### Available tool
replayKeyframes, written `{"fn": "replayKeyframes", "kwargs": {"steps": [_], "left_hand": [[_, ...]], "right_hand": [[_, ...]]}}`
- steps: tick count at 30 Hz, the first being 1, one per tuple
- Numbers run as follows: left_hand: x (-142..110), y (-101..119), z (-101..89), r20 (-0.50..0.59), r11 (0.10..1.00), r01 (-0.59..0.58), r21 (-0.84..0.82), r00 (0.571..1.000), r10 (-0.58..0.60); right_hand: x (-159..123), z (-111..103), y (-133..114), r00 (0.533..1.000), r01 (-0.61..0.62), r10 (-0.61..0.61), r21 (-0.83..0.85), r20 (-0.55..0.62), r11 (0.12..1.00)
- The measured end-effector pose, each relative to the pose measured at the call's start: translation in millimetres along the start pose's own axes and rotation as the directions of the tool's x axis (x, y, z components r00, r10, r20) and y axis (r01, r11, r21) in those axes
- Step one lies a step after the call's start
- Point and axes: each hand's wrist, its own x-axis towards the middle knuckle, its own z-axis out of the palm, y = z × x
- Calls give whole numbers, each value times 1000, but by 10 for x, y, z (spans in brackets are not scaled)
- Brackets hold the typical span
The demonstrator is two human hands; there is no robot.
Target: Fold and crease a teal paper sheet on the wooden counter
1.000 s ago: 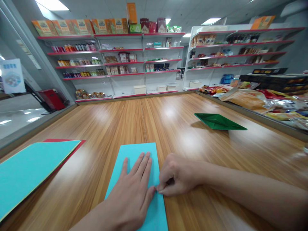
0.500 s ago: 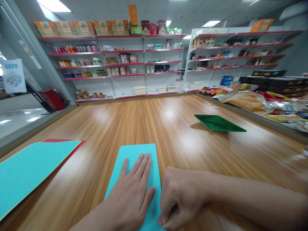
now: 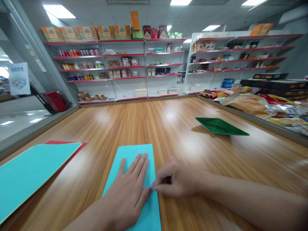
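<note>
A strip of light blue paper [image 3: 148,154], seemingly folded lengthwise, lies on the wooden table in front of me. My left hand [image 3: 131,191] rests flat on it with fingers spread, covering much of its middle. At the strip's right edge, my right hand [image 3: 172,179] is closed in a pinch, thumb and forefinger tips on that edge. It is a little blurred by motion. Over to the left is a stack of coloured paper sheets [image 3: 36,170], blue on top with yellow and red edges showing. A green folded paper piece [image 3: 220,125] sits farther back on the right.
The wooden table [image 3: 115,120] has a raised border. Bagged snacks [image 3: 250,104] and black boxes [image 3: 276,84] are piled beyond its right side. Shelves [image 3: 125,77] with packaged goods stand behind. A red box-like object [image 3: 55,101] and a sign [image 3: 19,79] are at left.
My right hand has slid away from me along the strip's right edge, still pinched. My left hand stays flat on the paper. The view has tilted slightly upward.
</note>
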Motion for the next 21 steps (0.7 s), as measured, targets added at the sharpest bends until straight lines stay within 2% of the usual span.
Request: {"fn": "replayKeyframes", "kwargs": {"steps": [3,5,8,11,16,18,21], "left_hand": [[-19,30,-59,32,997,-81,-13,996,82],[-26,53,-108,57,992,-123,-27,991,125],[-29,71,-148,74,987,-156,-41,985,158],[-28,70,-140,79,988,-145,-49,986,149],[-34,72,-117,56,991,-118,-59,991,121],[-39,71,-111,46,990,-124,-62,991,127],[-37,64,-91,30,990,-128,-62,991,130]], "right_hand": [[72,-81,170,955,-202,155,-168,-254,965],[98,-130,232,915,-301,221,-208,-337,931],[104,-174,257,881,-395,277,-272,-383,877],[104,-200,244,880,-416,290,-317,-376,853],[109,-249,235,917,-359,267,-321,-296,876],[99,-261,226,945,-295,223,-333,-238,895],[72,-254,179,992,-113,89,-322,-88,940]]}}
